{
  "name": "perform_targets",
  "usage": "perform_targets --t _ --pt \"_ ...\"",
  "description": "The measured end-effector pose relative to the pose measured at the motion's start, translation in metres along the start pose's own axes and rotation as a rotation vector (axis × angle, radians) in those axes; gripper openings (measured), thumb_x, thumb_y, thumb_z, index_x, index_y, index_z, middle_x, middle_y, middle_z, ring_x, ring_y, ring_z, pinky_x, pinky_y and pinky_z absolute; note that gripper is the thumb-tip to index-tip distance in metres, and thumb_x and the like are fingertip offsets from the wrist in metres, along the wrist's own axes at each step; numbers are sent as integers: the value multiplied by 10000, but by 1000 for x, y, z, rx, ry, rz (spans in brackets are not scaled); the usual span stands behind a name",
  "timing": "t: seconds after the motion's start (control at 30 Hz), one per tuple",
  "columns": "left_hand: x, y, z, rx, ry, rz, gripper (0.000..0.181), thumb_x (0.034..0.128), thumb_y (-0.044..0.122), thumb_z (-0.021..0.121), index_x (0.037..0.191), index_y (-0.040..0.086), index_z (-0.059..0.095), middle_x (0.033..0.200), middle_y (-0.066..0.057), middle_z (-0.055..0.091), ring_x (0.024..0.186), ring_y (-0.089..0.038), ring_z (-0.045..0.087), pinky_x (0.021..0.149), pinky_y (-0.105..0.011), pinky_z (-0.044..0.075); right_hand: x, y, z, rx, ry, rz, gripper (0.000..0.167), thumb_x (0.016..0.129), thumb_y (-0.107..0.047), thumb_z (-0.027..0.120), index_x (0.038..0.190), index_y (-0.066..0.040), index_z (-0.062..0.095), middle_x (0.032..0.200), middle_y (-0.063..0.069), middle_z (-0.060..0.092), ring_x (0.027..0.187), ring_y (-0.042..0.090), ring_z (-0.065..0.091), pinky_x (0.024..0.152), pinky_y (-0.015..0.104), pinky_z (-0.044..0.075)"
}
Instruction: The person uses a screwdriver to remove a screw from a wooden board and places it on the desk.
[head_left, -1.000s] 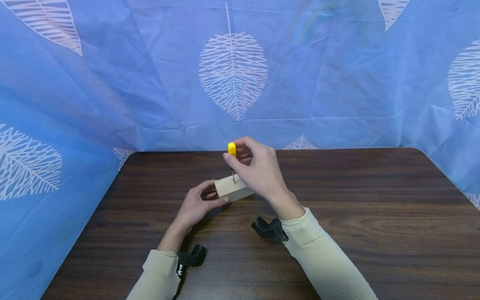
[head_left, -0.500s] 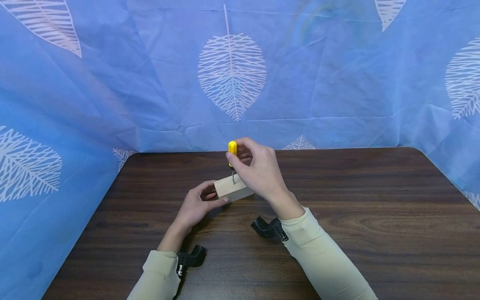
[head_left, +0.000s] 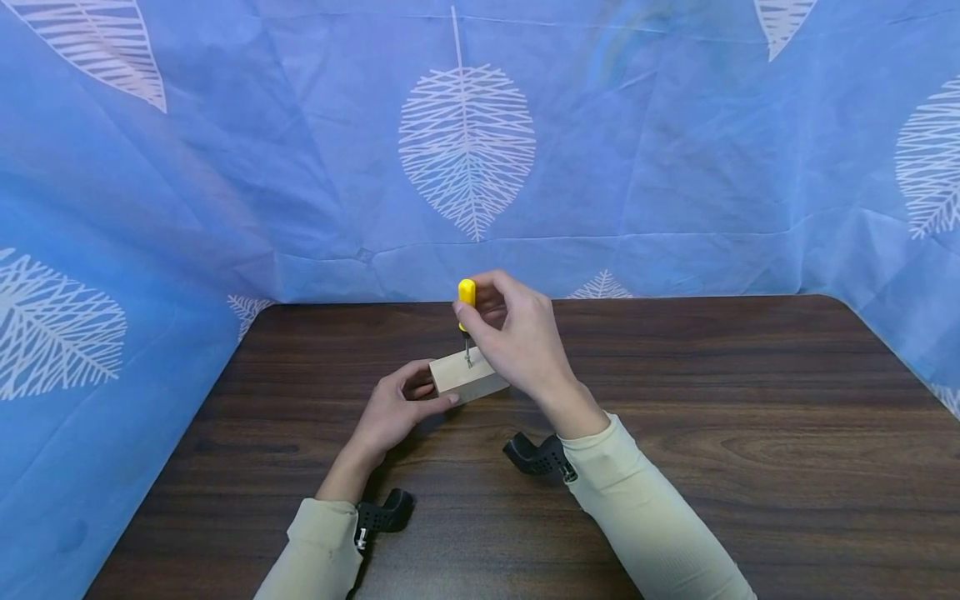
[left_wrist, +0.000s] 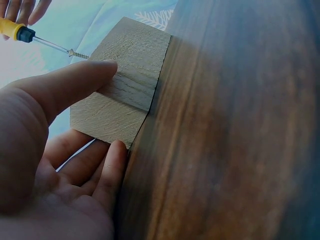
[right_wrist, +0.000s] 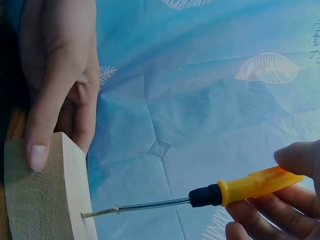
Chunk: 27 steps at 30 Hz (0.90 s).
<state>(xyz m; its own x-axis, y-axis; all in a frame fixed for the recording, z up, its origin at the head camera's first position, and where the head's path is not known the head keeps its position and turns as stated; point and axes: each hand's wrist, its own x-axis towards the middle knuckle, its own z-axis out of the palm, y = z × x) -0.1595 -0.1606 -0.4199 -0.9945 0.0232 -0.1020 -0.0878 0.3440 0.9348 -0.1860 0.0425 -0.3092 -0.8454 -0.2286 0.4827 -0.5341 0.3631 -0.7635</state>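
While left hand (head_left: 390, 410) grips block (head_left: 472, 385), right hand (head_left: 523, 337), pinching driver (right_wrist: 207, 195), has shifted its thumb slightly. Screw (right_wrist: 101, 213) atop block presumably turns.

Perhaps a curtained-off work corner: leaf-print blue cloth (head_left: 660, 150), wood-grain table (head_left: 712, 367).

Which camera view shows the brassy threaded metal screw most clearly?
Right wrist: the brassy threaded metal screw shows side-on, from its head to the pale wooden block. The left wrist view shows its head and some thread; the head view, only a sliver.
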Motion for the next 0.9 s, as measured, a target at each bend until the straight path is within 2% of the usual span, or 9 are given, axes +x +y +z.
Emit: perform_targets --t 0.13,0.33,0.5,0.77,0.9 --pt "0 1 0 7 1 0 564 925 280 877 1445 227 664 1499 -110 642 1416 -347 626 1190 -523 530 0 0 1 22 25 -8 211 1009 -232 777 1155 -100 698 1010 37 772 906 153 743 874 337 661" --pt "0 2 1 8 -3 -4 573 916 271 884 1443 232 665 1495 -105 641 1419 -339 625 1183 -514 538 0 1 1 24 45 -48 185 989 -171 802 1113 -73 707 985 59 781 866 159 754 843 319 670" --pt "-1 2 1 5 -4 0 572 916 260 884 1443 229 664 1488 -101 644 1418 -332 626 1185 -508 538 1 1 2 30 37 -46 186 994 -154 791 1142 -57 733 1012 68 789 870 163 759 840 315 671" --pt "-2 1 0 3 -6 0 575 914 259 884 1444 225 664 1481 -104 648 1407 -339 635 1175 -517 545 0 0 2 -37 16 -23 272 1032 -162 729 1275 -40 716 1054 75 778 939 192 747 899 362 664" --pt "-2 0 0 9 -8 3 566 914 272 884 1435 234 670 1473 -100 655 1402 -341 640 1172 -520 547 -1 1 2 -30 19 -8 278 1037 -179 714 1283 -51 708 1048 63 771 940 184 736 897 370 657"
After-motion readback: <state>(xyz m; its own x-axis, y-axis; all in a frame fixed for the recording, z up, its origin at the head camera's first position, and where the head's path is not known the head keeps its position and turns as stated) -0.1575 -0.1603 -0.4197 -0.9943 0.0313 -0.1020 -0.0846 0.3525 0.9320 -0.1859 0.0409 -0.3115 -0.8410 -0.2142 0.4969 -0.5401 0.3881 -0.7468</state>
